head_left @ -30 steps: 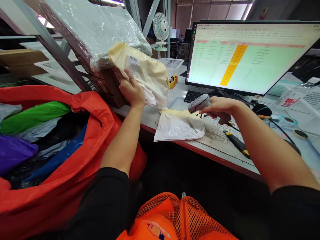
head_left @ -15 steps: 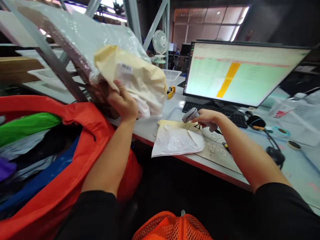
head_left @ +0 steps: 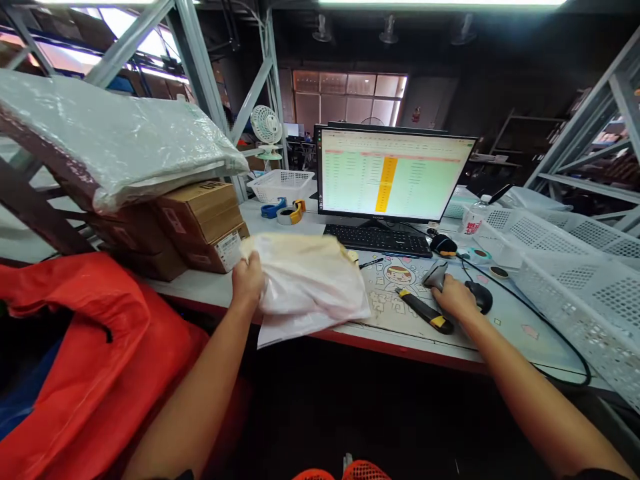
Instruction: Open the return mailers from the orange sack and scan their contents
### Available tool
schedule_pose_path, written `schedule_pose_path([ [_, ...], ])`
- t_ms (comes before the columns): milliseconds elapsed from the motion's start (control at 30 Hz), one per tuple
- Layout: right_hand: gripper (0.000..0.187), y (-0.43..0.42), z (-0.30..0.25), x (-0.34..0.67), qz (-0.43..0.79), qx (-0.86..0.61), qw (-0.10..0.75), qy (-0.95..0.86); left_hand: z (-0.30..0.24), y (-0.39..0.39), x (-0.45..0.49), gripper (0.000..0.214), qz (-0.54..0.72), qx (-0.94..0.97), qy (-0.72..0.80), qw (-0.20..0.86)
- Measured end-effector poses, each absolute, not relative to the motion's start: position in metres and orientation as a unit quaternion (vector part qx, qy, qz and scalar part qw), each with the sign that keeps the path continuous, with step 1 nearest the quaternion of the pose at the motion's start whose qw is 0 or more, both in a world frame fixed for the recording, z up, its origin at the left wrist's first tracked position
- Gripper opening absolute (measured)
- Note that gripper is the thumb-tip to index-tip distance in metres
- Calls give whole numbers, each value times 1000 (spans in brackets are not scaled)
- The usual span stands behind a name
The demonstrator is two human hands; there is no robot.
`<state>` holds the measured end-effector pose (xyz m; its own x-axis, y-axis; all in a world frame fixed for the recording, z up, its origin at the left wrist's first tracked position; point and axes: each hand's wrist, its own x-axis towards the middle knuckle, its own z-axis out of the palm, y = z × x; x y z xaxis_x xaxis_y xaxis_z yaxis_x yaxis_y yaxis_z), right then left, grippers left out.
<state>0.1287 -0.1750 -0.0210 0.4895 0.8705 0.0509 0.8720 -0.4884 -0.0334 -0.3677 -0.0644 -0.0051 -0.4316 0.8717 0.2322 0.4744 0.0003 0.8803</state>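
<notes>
My left hand (head_left: 248, 280) grips a cream plastic mailer parcel (head_left: 310, 280) and holds it low over the white table (head_left: 210, 287), on top of another pale parcel whose edge (head_left: 280, 331) sticks out at the table's front. My right hand (head_left: 456, 298) is closed on a grey handheld barcode scanner (head_left: 435, 275), resting it on the table beside a black mouse (head_left: 481, 297). A yellow and black utility knife (head_left: 425, 311) lies just left of that hand.
A monitor (head_left: 390, 175) with a green spreadsheet and a black keyboard (head_left: 377, 241) stand behind. Brown cartons (head_left: 205, 223) under a plastic-wrapped slab (head_left: 110, 140) sit left. A red sack (head_left: 85, 353) is at my left; white baskets (head_left: 565, 267) at right, tape rolls (head_left: 285, 212) behind.
My left hand has brought the cream parcel down from the air onto the other parcel on the table. My right hand has moved the scanner right and set it down by the mouse. The view has tilted up.
</notes>
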Motion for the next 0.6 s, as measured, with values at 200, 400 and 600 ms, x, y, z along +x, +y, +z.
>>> schedule_pose_path([
  [200,67,-137,17,130,-63,-849,81,-519,-55,-78,-386,61,288,588,734,180],
  [400,48,-36,21,105,-1,-793,75,-604,-55,-88,-391,83,194,614,751,146],
  [600,44,-3,-1,98,19,-809,83,-581,-54,-86,-398,82,211,620,733,183],
])
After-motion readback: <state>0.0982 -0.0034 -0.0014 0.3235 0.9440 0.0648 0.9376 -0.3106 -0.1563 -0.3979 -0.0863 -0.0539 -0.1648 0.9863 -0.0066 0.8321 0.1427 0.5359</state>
